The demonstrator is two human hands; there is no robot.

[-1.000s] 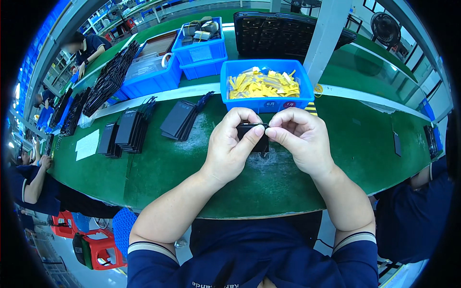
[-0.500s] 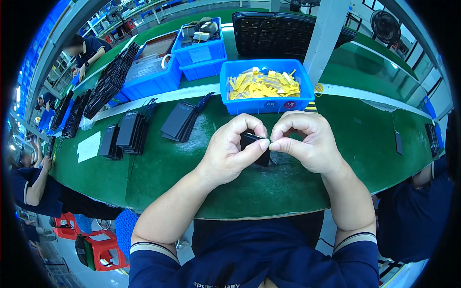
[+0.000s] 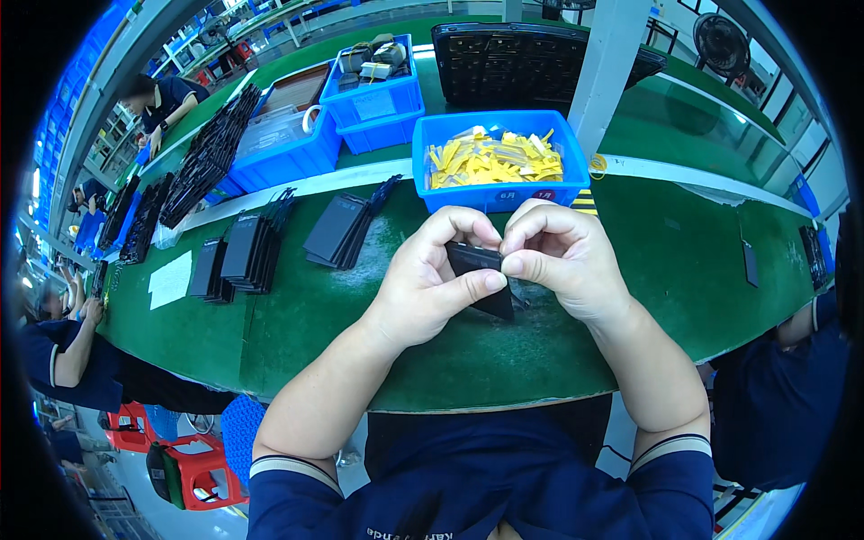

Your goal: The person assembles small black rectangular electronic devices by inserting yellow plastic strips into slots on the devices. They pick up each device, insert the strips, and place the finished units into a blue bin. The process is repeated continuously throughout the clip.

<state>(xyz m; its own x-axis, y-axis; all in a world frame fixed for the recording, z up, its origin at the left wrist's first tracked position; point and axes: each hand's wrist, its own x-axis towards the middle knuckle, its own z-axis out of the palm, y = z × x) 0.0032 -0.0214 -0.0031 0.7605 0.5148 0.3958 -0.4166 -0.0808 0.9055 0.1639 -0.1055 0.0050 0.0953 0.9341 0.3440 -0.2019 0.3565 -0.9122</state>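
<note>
Factory wkshp; green workbench (image 3: 684,270), blue bins (image 3: 450,200) w/ parts (image 3: 495,160), co-wkrs (image 3: 169,101)

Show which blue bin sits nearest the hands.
The bin full of yellow pieces, just beyond the left hand and right hand; the other bins stand farther off, showing no yellow.

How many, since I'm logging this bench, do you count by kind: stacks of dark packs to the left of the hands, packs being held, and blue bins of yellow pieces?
Stacks of dark packs: 3
Held dark pack: 1
Blue bin of yellow pieces: 1
Total: 5
</note>
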